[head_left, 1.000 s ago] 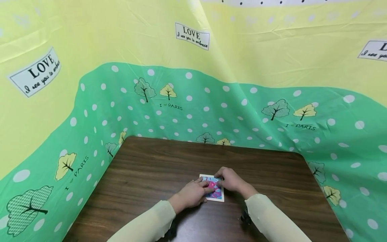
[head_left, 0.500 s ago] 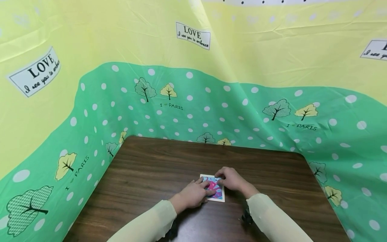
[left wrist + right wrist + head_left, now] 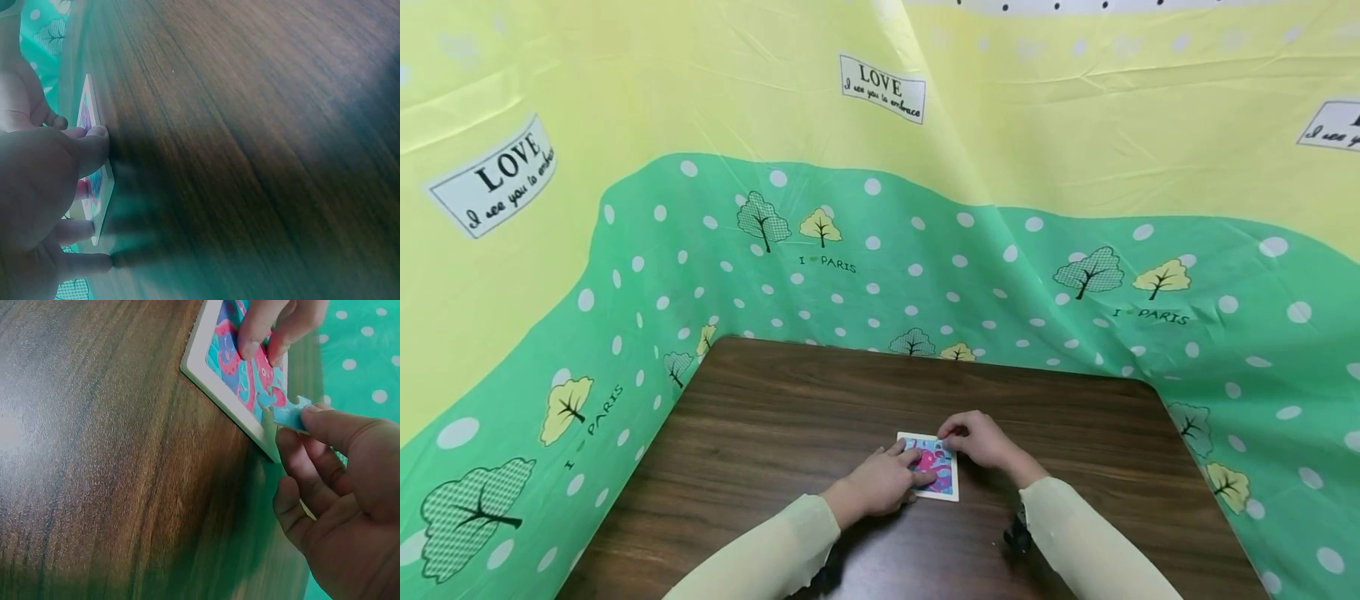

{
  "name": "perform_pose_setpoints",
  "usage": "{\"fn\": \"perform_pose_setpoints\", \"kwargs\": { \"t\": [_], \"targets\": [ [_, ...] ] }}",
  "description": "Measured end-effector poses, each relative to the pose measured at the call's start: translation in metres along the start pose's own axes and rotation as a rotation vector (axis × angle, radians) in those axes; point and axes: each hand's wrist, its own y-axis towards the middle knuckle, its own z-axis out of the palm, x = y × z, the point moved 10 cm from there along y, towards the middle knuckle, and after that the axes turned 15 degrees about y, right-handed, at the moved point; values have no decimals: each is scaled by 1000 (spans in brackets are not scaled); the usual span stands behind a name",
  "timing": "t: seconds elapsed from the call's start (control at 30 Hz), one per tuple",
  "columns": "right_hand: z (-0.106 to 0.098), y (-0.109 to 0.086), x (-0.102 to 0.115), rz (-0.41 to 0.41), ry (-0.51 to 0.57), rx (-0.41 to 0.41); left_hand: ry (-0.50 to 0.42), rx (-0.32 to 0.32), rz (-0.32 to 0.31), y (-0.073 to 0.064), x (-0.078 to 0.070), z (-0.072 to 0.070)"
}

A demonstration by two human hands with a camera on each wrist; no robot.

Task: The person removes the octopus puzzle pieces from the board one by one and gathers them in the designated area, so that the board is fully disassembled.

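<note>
One blue piece (image 3: 289,416) is pinched by your right hand (image 3: 981,440) at a corner of the framed puzzle (image 3: 228,399), which lies on the bench (image 3: 790,400); your left hand (image 3: 880,481), with spread fingers, rests on the puzzle.

White rectangular panels (image 3: 882,88) on yellow fabric (image 3: 737,92) read "LOVE I see you to embrace"; green white-dotted fabric (image 3: 887,279) bears "PARIS."

And there's the tabletop (image 3: 790,400), dark wood grain, finely textured, flashing a glossy sheen on the near side! Far side, the curtain (image 3: 925,183): smooth, creased cloth, faintly shiny. The puzzle (image 3: 944,472) looks like printed card, the blue piece (image 3: 287,416) too; matt cloth sleeves (image 3: 767,546).
</note>
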Motion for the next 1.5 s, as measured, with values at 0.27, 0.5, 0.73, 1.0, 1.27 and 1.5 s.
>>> {"fn": "perform_pose_setpoints", "kwargs": {
  "t": [0.27, 0.5, 0.73, 1.0, 1.27, 1.5],
  "targets": [
    [-14, -6, -7, 39, 56, -17, -5, -8, 4, -1, -1, 0],
    [-29, -16, -11, 17, 65, 2, -1, -19, 3, -3, -1, 0],
    [-52, -32, -21, 26, 30, -3, 21, -16, -7, -4, -1, 0],
    [-77, -55, -37, 49, -10, -12, 10, -8, -24, -7, -1, 2],
    [-99, -74, -57, 74, -71, -34, 3, 5, -24, -7, -2, 5],
    [-114, -83, -71, 92, -127, -67, 21, -1, -22, -6, -2, 4]
  ]
}}
